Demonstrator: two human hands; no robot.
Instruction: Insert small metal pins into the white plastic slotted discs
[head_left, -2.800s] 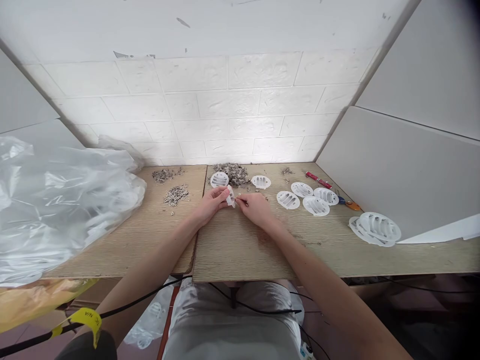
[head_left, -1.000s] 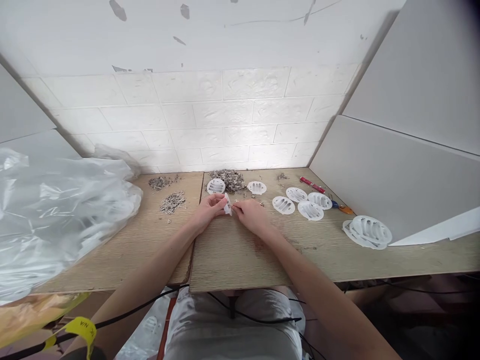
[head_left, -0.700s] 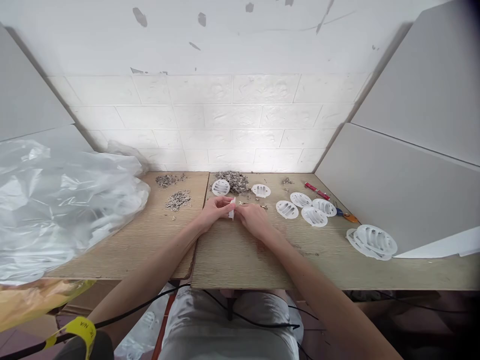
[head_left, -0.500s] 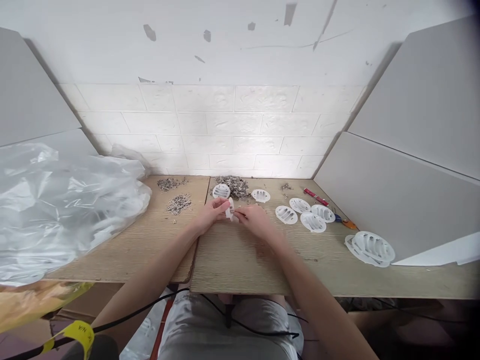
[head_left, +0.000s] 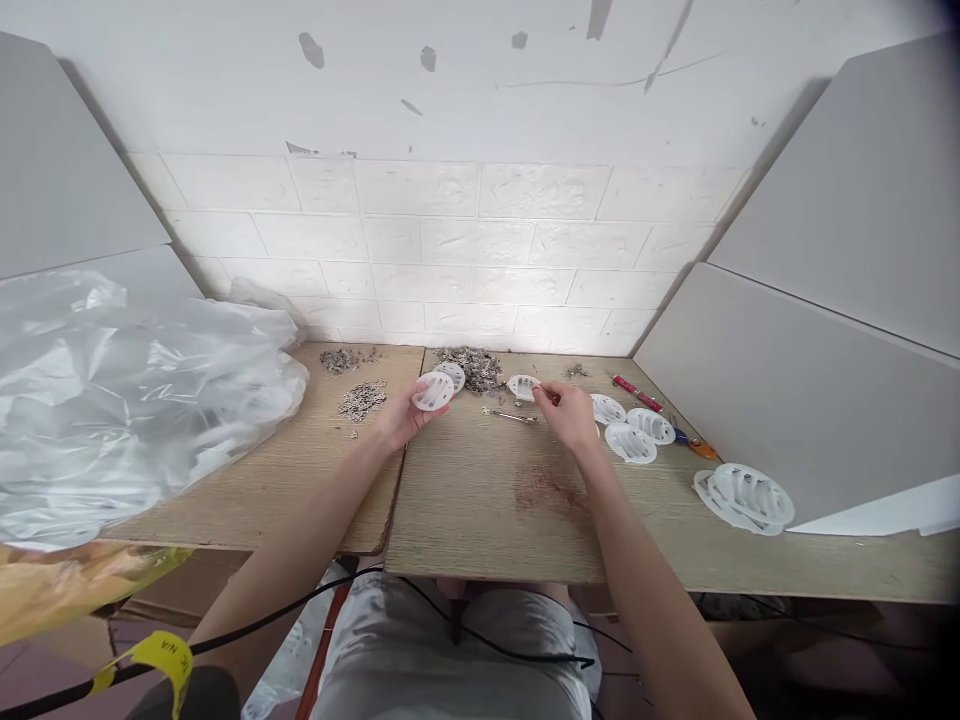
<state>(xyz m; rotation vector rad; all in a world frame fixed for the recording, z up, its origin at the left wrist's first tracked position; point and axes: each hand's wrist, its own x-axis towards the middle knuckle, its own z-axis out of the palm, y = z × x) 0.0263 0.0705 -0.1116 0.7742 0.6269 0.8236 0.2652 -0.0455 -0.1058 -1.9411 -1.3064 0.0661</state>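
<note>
While left hand point(head_left: 403, 416) pinches white disc point(head_left: 433, 391), right hand point(head_left: 568, 410) near second disc point(head_left: 520, 384), grip unclear.

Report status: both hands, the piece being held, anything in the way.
Left hand gripping white oval slotted plastic disc. Right hand beside similar disc, grip unclear. Possible obstacle: slim silver metal tool lying between hands on brown wooden table.

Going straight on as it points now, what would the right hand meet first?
The right hand would probably meet the white oval piece just off its fingertips; depth is unclear, so they may already be touching.
</note>
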